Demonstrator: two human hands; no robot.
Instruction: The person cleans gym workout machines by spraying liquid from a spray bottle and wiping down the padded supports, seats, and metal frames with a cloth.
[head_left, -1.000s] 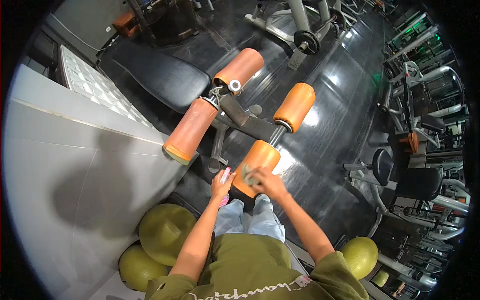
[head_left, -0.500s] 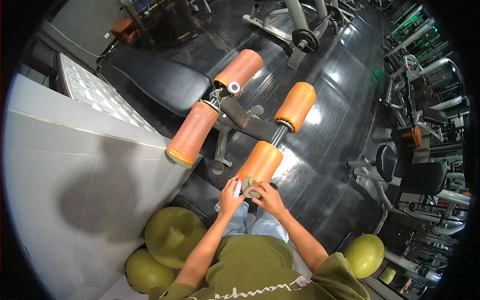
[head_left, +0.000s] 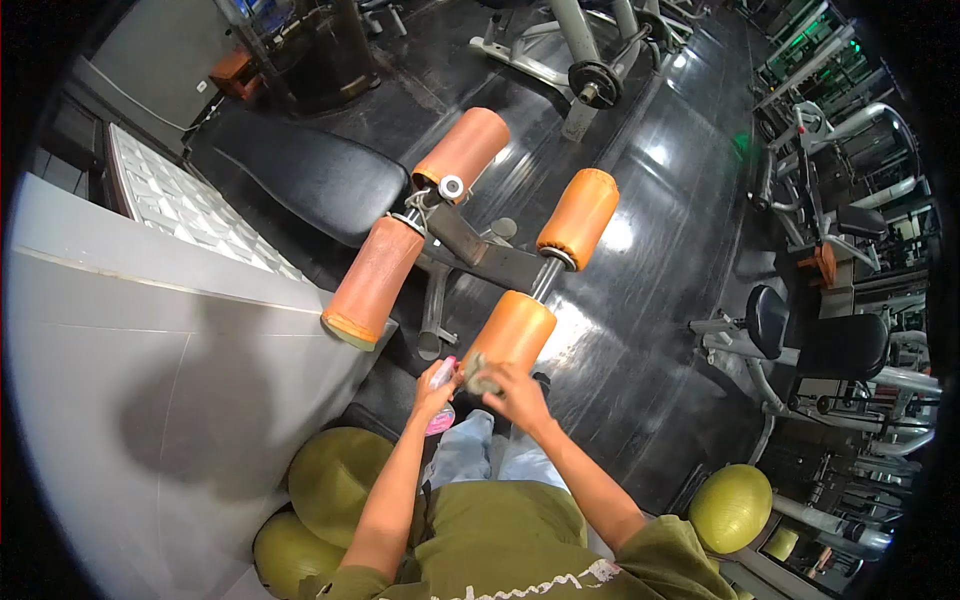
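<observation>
white "champ" lettering, partly legible, on green shirt

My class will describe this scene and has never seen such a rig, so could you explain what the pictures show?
There is no robot here. One camera, worn on the person's head, looks forward and down at two bare hands in a gym. The left hand holds a pink-and-white bottle. The right hand holds a greyish cloth at the near end of an orange roller pad; whether it presses on the pad is hard to tell. A second orange pad shares its metal bar. Beyond are two reddish pads and a black padded bench. Green exercise balls lie on both sides.
</observation>
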